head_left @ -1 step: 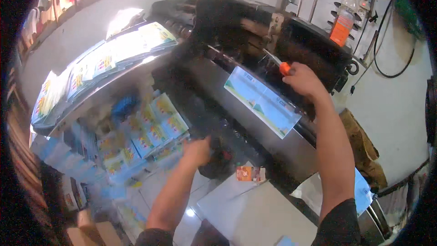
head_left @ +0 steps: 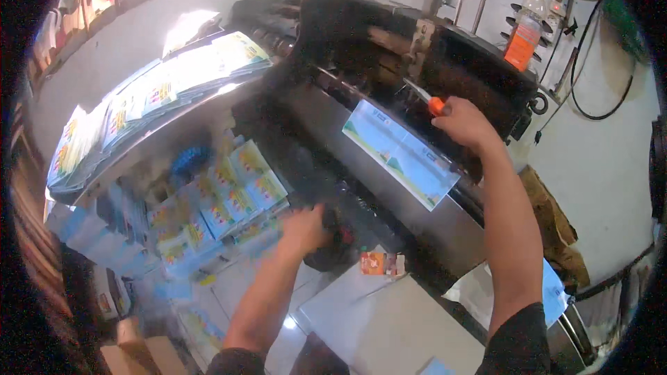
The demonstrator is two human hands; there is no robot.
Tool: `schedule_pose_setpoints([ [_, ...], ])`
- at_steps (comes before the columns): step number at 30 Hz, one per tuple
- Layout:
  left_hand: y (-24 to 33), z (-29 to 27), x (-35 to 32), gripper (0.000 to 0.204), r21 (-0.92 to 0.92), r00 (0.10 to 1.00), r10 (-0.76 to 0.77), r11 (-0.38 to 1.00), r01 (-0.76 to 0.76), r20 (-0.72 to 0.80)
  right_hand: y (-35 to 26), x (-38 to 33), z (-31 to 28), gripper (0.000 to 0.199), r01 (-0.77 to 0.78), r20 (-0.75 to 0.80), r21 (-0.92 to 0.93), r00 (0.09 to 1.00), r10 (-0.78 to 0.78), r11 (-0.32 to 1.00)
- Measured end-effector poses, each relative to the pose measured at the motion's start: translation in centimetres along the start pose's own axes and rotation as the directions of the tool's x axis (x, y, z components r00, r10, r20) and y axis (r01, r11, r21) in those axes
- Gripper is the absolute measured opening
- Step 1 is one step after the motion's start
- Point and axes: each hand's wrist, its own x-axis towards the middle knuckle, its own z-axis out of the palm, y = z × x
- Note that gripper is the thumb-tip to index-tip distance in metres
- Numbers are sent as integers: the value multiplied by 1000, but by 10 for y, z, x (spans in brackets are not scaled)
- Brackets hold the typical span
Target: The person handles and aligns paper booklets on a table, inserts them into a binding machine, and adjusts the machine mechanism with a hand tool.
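Note:
My right hand is closed around the orange handle of a slim metal-bladed tool, whose exact kind I cannot make out. Its blade points up and left, over the dark machine. Below that hand, a light blue printed sheet lies slanted across the machine's front. My left hand is low by the machine's dark lower part, just right of the stacked printed cards. Motion smears it and its fingers are partly hidden, so I cannot see whether it grips anything.
Stacks of printed cards stand left of my left hand. More printed sheets lie on the curved ledge above. A small orange box sits by the pale board. A bottle with an orange label stands upper right, near a hanging black cable.
My left hand has shifted slightly right, toward the machine's dark part. My right hand and its orange-handled tool have hardly moved.

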Motion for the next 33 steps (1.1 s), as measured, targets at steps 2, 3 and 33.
schedule_pose_setpoints([
  [2, 23, -14, 3, 43, -346, 964, -18, 935, -78, -264, 8, 3, 5, 32, -11, -11, -24, 1000, 11, 1000],
  [3, 37, -15, 9, 43, -350, 964, -7, 932, -90, -266, 18, 8, 9, 32, 17, -5, -42, 1000, -17, 999],
  [33, 84, 54, 71, 24, -842, 804, -488, 539, -29, -340, -13, 4, 32, 40, -60, -2, -150, 998, 60, 987],
])
